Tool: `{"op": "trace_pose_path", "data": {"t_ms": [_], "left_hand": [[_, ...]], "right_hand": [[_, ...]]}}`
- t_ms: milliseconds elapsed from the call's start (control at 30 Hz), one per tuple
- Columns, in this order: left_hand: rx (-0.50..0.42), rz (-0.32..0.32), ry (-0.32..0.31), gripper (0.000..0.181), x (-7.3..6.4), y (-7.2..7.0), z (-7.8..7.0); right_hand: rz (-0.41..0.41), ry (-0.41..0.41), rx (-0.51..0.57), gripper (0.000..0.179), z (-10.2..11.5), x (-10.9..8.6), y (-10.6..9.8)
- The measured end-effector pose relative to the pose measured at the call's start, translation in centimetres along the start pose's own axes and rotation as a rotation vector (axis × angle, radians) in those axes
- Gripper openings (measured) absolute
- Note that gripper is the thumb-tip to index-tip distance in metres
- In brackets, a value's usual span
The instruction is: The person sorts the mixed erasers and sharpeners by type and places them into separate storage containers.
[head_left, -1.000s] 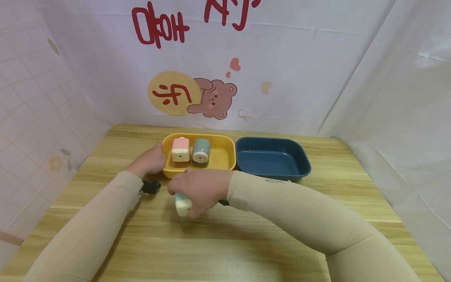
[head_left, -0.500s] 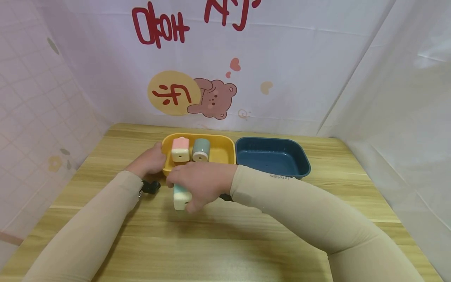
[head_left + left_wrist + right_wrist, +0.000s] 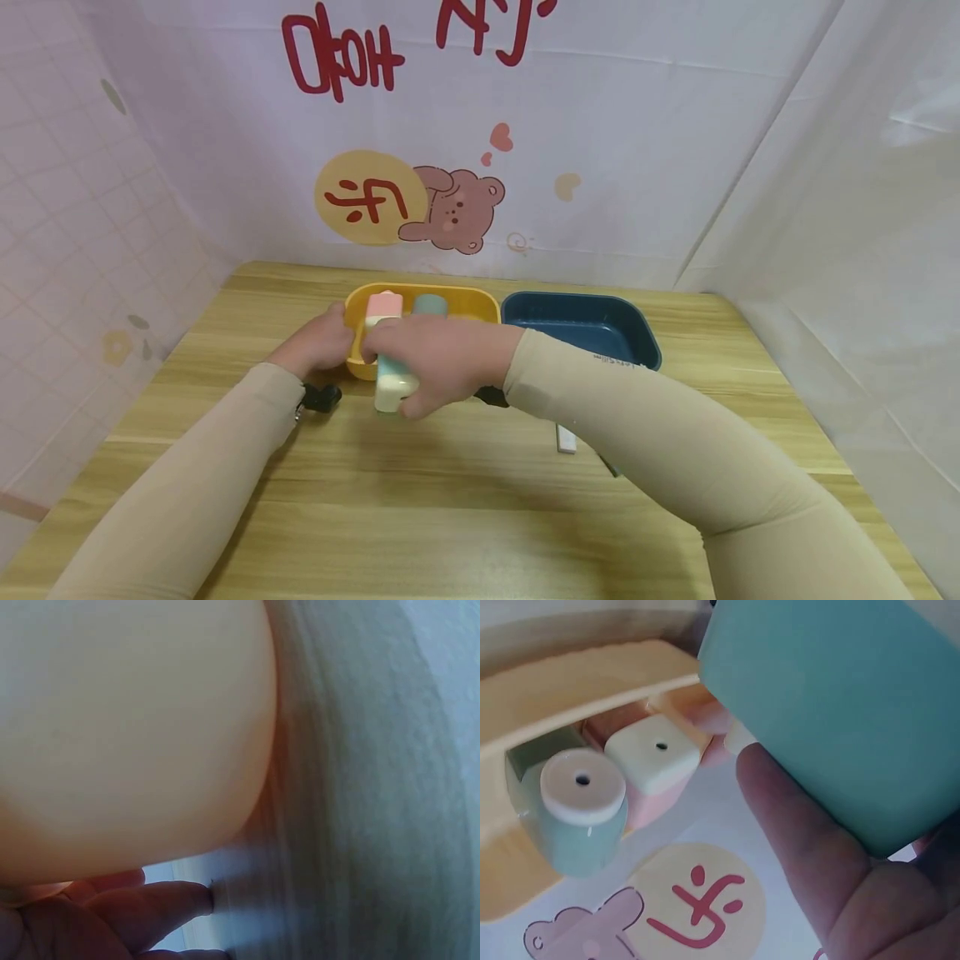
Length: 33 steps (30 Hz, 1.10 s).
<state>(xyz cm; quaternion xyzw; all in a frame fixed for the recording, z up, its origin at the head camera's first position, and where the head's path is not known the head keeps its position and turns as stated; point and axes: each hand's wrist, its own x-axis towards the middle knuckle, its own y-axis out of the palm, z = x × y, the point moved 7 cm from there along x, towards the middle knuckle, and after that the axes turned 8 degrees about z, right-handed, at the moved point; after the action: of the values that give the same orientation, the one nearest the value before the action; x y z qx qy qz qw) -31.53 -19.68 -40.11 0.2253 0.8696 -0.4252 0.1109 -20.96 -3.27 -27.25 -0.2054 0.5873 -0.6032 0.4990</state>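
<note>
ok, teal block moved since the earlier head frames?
Yes: in the head view, the teal block has shifted up the image, toward the yellow tray.

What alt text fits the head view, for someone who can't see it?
A right hand holds a teal-and-cream block at the near side of a yellow tray, while the left hand is at the tray's left end. Inside are a pink-topped block and a grey-green block; a blue tray sits to the right.

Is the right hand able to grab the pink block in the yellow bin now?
Probably not as things stand: the right hand is near the pink block but grips the teal block.
</note>
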Motion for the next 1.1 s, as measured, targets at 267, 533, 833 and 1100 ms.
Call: {"op": "trace_pose_path", "data": {"t_ms": [267, 533, 833, 1100], "left_hand": [[0.019, -0.001, -0.009, 0.054, -0.1, 0.0, -0.1], [0.031, 0.000, -0.025, 0.055, 0.1, 0.1, 0.1], [0.028, 0.005, -0.024, 0.053, 0.2, 0.1, 0.3], [0.060, 0.003, -0.020, 0.055, 0.1, 0.0, 0.2]], "right_hand": [[-0.030, 0.078, 0.023, 0.061, -2.3, -0.5, -1.2], [-0.080, 0.150, 0.053, 0.059, -4.9, -1.1, -2.3], [-0.093, 0.232, 0.076, 0.062, -7.5, -1.4, -2.9], [-0.076, 0.294, 0.080, 0.061, -9.5, -1.3, -2.8]]}}
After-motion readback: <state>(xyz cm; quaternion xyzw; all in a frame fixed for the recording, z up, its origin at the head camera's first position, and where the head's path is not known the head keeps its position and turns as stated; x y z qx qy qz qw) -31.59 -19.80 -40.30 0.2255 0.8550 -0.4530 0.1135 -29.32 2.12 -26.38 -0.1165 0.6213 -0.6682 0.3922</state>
